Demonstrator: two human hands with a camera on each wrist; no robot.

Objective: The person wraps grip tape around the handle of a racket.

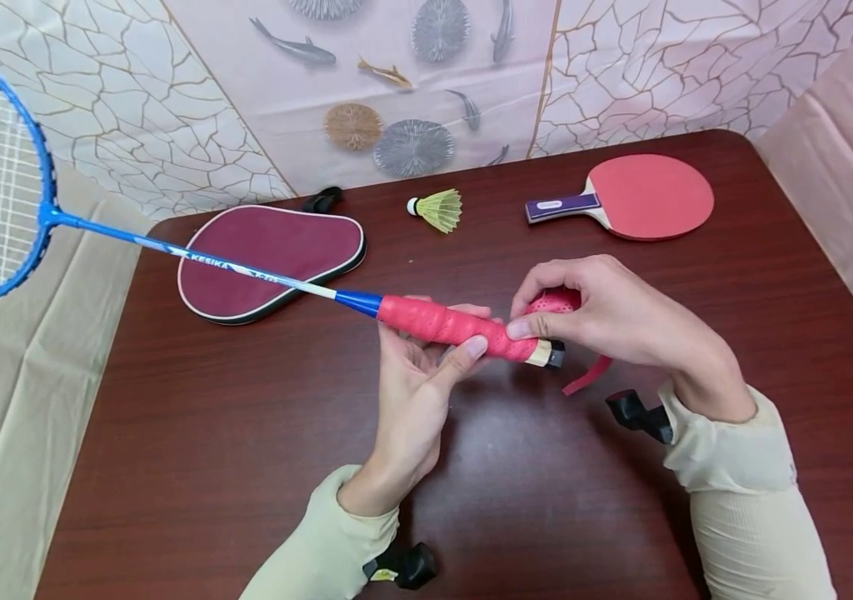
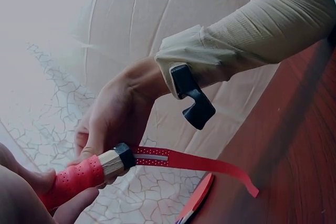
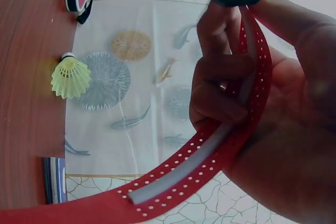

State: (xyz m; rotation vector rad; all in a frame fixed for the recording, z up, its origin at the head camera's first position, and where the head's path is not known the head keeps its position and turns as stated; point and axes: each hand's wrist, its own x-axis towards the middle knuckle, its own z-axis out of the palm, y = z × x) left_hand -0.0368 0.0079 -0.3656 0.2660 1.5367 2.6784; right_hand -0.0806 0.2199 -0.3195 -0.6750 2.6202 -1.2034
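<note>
A blue badminton racket (image 1: 172,248) lies across the view, its head at the far left. My left hand (image 1: 426,367) grips its handle (image 1: 456,327), which is wrapped in red perforated grip tape (image 2: 73,179). My right hand (image 1: 591,312) pinches the tape at the handle's butt end, where bare wood and a black cap (image 2: 125,156) show. A loose red tail of tape (image 2: 199,162) hangs from the butt toward the table. In the right wrist view the tape strip (image 3: 210,161) curves through my right fingers (image 3: 220,82).
On the dark red table (image 1: 246,467) lie a maroon paddle cover (image 1: 269,254), a yellow shuttlecock (image 1: 437,208) and a red table tennis paddle (image 1: 636,197). A patterned cloth (image 1: 396,75) hangs behind; beige cloth drapes left of the table.
</note>
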